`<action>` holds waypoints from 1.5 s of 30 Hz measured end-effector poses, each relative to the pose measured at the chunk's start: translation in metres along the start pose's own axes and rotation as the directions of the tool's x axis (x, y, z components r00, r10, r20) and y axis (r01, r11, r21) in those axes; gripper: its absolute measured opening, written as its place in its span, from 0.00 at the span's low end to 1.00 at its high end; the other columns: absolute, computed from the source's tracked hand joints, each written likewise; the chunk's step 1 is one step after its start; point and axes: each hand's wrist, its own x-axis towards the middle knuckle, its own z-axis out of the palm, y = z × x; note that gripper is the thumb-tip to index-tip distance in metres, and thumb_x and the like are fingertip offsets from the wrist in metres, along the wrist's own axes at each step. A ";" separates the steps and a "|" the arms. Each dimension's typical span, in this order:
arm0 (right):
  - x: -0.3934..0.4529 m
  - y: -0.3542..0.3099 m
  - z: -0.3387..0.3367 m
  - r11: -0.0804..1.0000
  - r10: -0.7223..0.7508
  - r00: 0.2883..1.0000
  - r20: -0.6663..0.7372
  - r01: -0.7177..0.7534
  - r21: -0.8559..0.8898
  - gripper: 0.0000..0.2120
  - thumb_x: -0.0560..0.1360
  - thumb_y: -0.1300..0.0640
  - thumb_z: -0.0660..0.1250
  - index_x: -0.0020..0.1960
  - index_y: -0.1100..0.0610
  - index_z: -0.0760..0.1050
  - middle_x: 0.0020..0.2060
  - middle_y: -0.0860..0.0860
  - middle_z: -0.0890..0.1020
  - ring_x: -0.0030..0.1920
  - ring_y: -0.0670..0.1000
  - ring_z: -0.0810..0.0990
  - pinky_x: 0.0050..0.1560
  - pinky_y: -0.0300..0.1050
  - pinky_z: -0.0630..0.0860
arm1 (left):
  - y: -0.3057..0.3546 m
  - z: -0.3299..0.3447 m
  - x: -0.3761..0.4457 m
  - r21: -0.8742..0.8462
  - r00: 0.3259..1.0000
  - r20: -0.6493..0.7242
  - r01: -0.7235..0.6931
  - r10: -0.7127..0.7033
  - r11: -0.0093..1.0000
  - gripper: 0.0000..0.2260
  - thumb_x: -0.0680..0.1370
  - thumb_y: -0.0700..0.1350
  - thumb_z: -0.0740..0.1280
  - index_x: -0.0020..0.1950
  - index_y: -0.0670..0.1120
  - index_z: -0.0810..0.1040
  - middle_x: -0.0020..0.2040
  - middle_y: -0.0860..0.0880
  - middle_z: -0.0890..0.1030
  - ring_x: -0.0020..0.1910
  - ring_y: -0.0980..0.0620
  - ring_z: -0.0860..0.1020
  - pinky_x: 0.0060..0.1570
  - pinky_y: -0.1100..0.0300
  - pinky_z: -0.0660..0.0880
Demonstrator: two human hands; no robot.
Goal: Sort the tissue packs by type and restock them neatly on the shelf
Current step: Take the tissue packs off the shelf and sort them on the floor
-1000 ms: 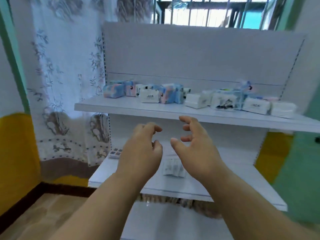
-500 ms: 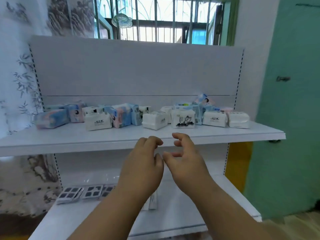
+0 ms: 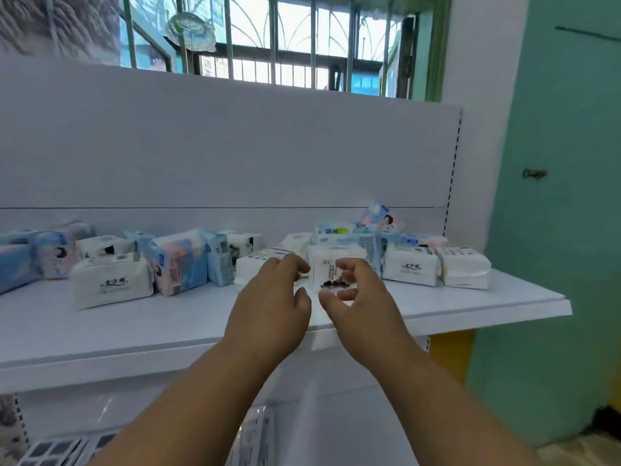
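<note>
Tissue packs (image 3: 111,280) lie along the back of the upper shelf (image 3: 168,324), unsorted: white packs mixed among blue-pink ones (image 3: 181,260), several tilted, a heap at right (image 3: 379,220) leaning on the back panel. No grouping by type visible; judged at the start, all sorting left. Left hand (image 3: 268,304) and right hand (image 3: 359,297) hover side by side before a white pack (image 3: 322,264) at centre, fingers loosely curled, empty. Lower shelf (image 3: 336,425) holds flat dark-patterned items, blurred.
</note>
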 end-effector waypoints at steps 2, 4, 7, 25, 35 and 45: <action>0.030 0.012 -0.002 1.000 -0.019 1.000 0.003 0.019 -0.003 0.21 0.77 0.52 0.69 0.67 0.43 0.66 0.63 0.45 0.72 0.54 0.43 0.76 0.52 0.37 0.75 | 0.002 0.014 0.020 0.014 1.000 0.008 0.017 -0.017 1.000 0.15 0.80 0.46 0.64 0.66 0.57 0.70 0.62 0.56 0.76 0.52 0.56 0.77 0.56 0.58 0.76; 0.061 0.024 -0.006 0.999 -0.043 0.999 0.008 0.043 -0.023 0.20 0.78 0.53 0.68 0.67 0.45 0.67 0.65 0.46 0.72 0.56 0.45 0.76 0.52 0.37 0.73 | 0.004 0.030 0.042 0.038 0.999 0.024 0.030 -0.031 0.999 0.15 0.80 0.46 0.64 0.65 0.57 0.70 0.60 0.55 0.76 0.51 0.55 0.77 0.54 0.57 0.76; 0.109 0.044 -0.019 0.996 -0.065 0.996 -0.060 0.061 -0.066 0.16 0.79 0.56 0.64 0.66 0.47 0.69 0.65 0.49 0.72 0.55 0.48 0.77 0.47 0.37 0.72 | 0.011 0.053 0.077 0.069 0.999 0.032 -0.018 0.015 0.997 0.14 0.80 0.46 0.63 0.64 0.56 0.70 0.58 0.54 0.77 0.50 0.54 0.77 0.52 0.55 0.76; 0.219 0.101 -0.024 0.883 -0.009 1.000 0.011 0.013 -0.469 0.17 0.75 0.54 0.65 0.61 0.57 0.65 0.51 0.57 0.78 0.50 0.59 0.78 0.41 0.46 0.69 | 0.019 0.149 0.227 0.674 0.962 0.225 -0.038 -0.156 0.738 0.16 0.74 0.45 0.65 0.62 0.53 0.77 0.58 0.50 0.79 0.58 0.45 0.74 0.53 0.53 0.65; 0.186 0.068 -0.055 0.959 -0.084 0.908 -0.410 0.185 0.213 0.10 0.79 0.57 0.62 0.58 0.50 0.63 0.48 0.54 0.78 0.42 0.53 0.80 0.41 0.49 0.78 | 0.021 0.088 0.194 -0.202 0.854 -0.445 0.197 -0.270 0.959 0.07 0.78 0.45 0.61 0.53 0.48 0.76 0.48 0.47 0.78 0.44 0.48 0.78 0.36 0.56 0.74; 0.092 -0.005 -0.022 0.780 0.126 0.949 -0.288 0.085 0.621 0.10 0.80 0.54 0.62 0.59 0.48 0.64 0.50 0.51 0.77 0.47 0.53 0.81 0.45 0.52 0.81 | -0.004 -0.013 0.069 -0.629 0.774 -0.290 0.289 -0.563 0.721 0.05 0.81 0.45 0.61 0.57 0.50 0.70 0.47 0.51 0.77 0.45 0.51 0.78 0.44 0.54 0.79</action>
